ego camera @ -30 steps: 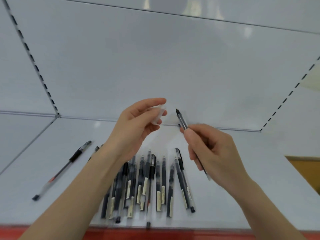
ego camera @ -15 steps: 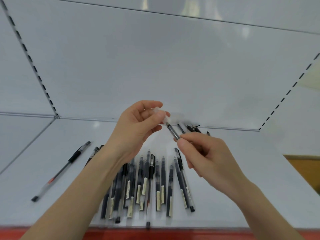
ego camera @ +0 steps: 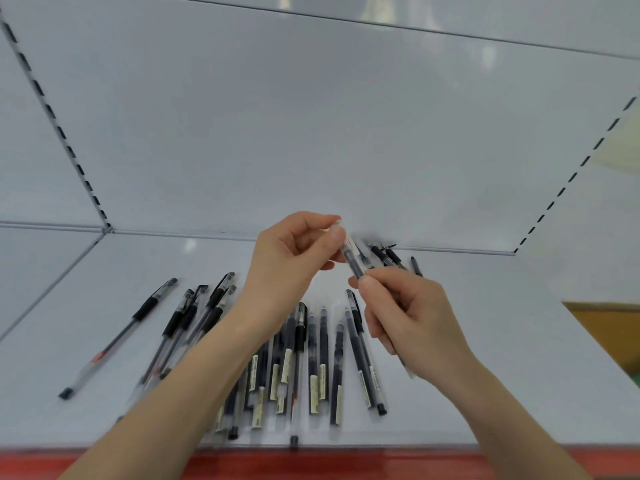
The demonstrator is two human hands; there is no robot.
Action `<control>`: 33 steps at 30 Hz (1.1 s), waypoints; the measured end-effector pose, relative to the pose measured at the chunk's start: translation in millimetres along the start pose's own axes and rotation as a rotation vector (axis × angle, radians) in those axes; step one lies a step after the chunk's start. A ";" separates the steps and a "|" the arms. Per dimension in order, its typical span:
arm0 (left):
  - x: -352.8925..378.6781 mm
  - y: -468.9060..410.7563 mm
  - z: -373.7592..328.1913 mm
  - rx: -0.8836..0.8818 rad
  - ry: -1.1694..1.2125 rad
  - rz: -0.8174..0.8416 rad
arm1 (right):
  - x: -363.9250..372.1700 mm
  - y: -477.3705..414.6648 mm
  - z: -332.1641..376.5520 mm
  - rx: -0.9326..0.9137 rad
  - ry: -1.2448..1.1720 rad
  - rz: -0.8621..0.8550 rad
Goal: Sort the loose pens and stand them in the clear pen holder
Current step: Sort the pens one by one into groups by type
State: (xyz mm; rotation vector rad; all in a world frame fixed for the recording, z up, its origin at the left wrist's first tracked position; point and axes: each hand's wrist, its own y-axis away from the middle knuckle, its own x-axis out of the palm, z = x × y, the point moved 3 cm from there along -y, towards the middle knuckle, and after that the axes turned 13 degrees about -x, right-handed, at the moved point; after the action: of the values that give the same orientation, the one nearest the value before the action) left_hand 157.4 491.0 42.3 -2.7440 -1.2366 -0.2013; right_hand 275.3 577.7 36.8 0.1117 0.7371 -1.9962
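Grip first: the left hand (ego camera: 294, 261) pinches the clear cap (ego camera: 338, 227) at the tip of the pen (ego camera: 354, 263), whose barrel the right hand (ego camera: 408, 317) clamps, above the shelf (ego camera: 502, 341). Pushed crooked, the cap might jam or pop off. Pen looks slim, translucent, dark-inked; loose pens (ego camera: 322, 358) lie below.

The pen (ego camera: 354, 263) you held had a clear, glossy plastic barrel. The loose pens (ego camera: 323, 341) before you looked alike, with matt cream paper labels (ego camera: 313, 393); those at the left wore matt black grips (ego camera: 145, 308). The shelf (ego camera: 519, 358) shone smooth, like painted metal.
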 end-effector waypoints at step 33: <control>-19.4 -29.8 40.6 -0.011 -1.109 -0.032 | -38.2 -52.5 -77.1 0.229 0.521 0.136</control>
State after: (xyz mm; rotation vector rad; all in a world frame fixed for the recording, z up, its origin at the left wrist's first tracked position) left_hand 125.1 503.1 0.8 -2.8260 -1.3917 1.4770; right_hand 235.5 666.9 11.9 0.8196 0.7929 -1.9282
